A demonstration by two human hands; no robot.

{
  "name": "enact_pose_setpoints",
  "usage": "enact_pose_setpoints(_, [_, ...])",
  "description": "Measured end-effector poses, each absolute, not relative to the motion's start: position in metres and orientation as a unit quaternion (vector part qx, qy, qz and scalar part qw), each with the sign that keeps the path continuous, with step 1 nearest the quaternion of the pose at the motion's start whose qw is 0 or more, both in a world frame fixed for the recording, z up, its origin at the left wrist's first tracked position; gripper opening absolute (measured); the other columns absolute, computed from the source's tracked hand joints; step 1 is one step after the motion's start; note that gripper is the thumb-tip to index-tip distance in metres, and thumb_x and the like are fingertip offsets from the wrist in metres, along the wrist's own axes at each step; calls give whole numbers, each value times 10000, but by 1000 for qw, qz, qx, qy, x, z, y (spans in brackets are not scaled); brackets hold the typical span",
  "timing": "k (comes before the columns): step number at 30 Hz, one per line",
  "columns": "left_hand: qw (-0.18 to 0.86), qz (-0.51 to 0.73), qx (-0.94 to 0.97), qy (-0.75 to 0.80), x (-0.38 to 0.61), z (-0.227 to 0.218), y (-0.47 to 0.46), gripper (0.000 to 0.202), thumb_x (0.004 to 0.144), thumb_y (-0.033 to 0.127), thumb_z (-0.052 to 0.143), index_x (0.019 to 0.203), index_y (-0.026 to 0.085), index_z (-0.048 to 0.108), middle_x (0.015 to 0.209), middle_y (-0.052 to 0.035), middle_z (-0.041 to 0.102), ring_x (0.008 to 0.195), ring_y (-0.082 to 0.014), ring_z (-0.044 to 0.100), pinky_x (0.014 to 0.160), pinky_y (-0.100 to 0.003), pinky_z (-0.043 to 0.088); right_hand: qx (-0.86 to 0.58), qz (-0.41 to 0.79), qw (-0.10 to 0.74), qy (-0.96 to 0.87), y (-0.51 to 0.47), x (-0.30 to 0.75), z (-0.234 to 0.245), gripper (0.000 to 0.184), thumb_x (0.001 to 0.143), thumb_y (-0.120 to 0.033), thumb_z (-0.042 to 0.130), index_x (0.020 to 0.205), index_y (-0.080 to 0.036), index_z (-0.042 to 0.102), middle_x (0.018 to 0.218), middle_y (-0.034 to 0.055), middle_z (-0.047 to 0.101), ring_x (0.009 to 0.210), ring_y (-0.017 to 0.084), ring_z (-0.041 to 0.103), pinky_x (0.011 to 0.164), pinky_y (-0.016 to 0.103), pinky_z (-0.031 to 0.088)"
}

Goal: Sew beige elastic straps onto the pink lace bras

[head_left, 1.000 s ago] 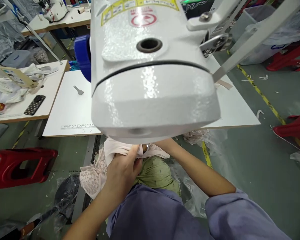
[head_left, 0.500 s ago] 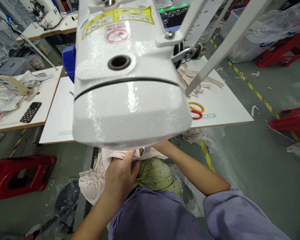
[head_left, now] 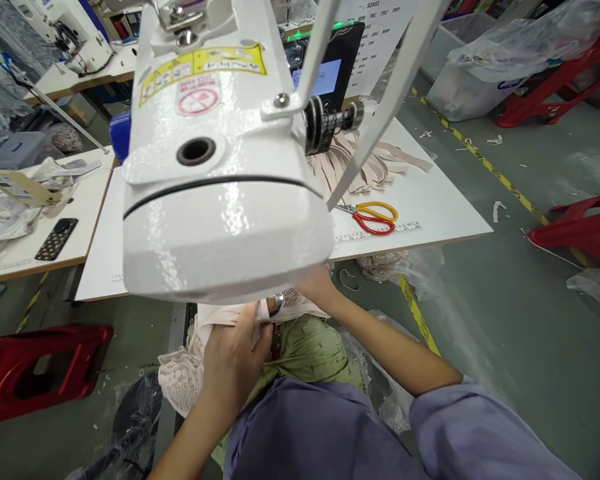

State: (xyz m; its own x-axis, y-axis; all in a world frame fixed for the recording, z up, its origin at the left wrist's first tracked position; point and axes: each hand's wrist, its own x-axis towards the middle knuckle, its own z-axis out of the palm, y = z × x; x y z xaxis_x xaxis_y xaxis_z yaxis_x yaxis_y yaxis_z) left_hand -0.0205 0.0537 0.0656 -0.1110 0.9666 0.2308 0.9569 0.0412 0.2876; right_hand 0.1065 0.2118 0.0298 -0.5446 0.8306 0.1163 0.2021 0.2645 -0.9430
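A white sewing machine (head_left: pixel 227 240) fills the middle of the view and hides its needle area. Below its head lies a pale pink lace bra (head_left: pixel 183 380), a moulded cup hanging at the left. My left hand (head_left: pixel 235 357) is closed on the band of the bra, thumb toward the right and fingertips partly under the fabric. My right hand (head_left: pixel 317 288) reaches in beneath the right side of the machine head, beside the lace. Its fingers are hidden by the machine. A curved shiny metal part (head_left: pixel 277 304) shows between the hands.
Red-and-yellow-handled scissors (head_left: pixel 375 219) and a pile of pale fabric strips (head_left: pixel 365 167) lie on the white table (head_left: pixel 445 213) at right. Behind is a lit screen (head_left: pixel 325 77). A phone (head_left: pixel 57 239) rests on the left table. Red stools (head_left: pixel 45 367) stand on the floor.
The view has shifted, so the machine appears further left and more of the scissors, strips and screen shows. My left hand keeps its hold on the bra; my right stays beneath the machine head.
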Motion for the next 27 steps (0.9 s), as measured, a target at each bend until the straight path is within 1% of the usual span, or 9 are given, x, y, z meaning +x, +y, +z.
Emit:
enact_pose_setpoints(3, [17, 195, 672, 714, -20, 64, 54, 540, 889, 286, 606, 1404, 191, 473, 1131, -157, 724, 1025, -319, 688, 777, -395, 580, -382, 506, 388, -669, 210, 109, 24, 510, 901, -559, 532, 1280, -220, 504, 1177, 106, 622, 737, 170, 573, 717, 331, 516])
enact_pose_setpoints(6, [26, 198, 678, 707, -19, 64, 53, 549, 901, 287, 593, 1422, 195, 448, 1170, -162, 715, 1051, -327, 683, 791, -406, 585, -372, 522, 415, -645, 208, 111, 19, 461, 892, -520, 567, 1233, -212, 530, 1128, 92, 631, 689, 145, 543, 702, 315, 506])
enact_pose_setpoints(11, [8, 227, 660, 716, -20, 64, 46, 550, 898, 296, 604, 1406, 169, 437, 1212, -186, 695, 1098, -336, 676, 832, -433, 589, -360, 550, 414, -630, 202, 114, 19, 395, 891, -440, 604, 1202, -202, 554, 1071, 73, 647, 703, 137, 550, 728, 307, 509])
enact_pose_setpoints(16, [2, 231, 661, 714, -22, 61, 41, 582, 893, 304, 614, 1418, 155, 413, 1234, -203, 681, 1111, -344, 675, 842, -438, 592, -337, 596, 412, -601, 192, 115, 11, 394, 890, -478, 607, 1195, -237, 547, 1084, 61, 635, 783, 145, 584, 752, 293, 515])
enact_pose_setpoints(18, [-4, 224, 654, 723, -21, 57, 42, 640, 897, 330, 610, 1452, 130, 364, 1236, -224, 675, 1102, -354, 678, 826, -442, 597, -332, 616, 411, -584, 186, 117, 8, 387, 891, -492, 604, 1174, -235, 543, 1067, 59, 626, 822, 150, 590, 775, 296, 514])
enact_pose_setpoints(20, [-17, 221, 644, 732, -15, 50, 40, 723, 900, 364, 602, 1492, 88, 292, 1268, -270, 645, 1126, -375, 664, 825, -451, 596, -336, 632, 409, -566, 177, 123, 8, 372, 892, -503, 600, 1131, -224, 539, 1034, 57, 619, 863, 159, 593, 808, 305, 509])
enact_pose_setpoints(23, [-48, 217, 653, 724, 5, 40, 31, 853, 901, 358, 597, 1546, 41, 138, 1306, -330, 600, 1111, -386, 671, 792, -438, 602, -338, 629, 384, -585, 156, 135, 13, 385, 862, -526, 637, 1062, -207, 553, 1003, 58, 616, 915, 180, 597, 852, 323, 498])
enact_pose_setpoints(25, [-59, 199, 681, 702, 24, 36, 19, 919, 903, 330, 598, 1563, 42, 27, 1328, -344, 582, 1037, -365, 706, 754, -416, 606, -325, 632, 343, -614, 140, 146, 15, 420, 841, -523, 670, 1098, -203, 578, 1012, 57, 630, 940, 191, 602, 863, 325, 492])
enact_pose_setpoints(27, [-10, 180, 710, 680, 40, 37, 6, 943, 909, 347, 589, 1567, 59, -23, 1364, -328, 565, 1021, -338, 715, 765, -396, 607, -321, 669, 310, -594, 128, 156, 16, 407, 858, -516, 655, 1113, -202, 607, 993, 51, 652, 922, 188, 611, 838, 312, 498])
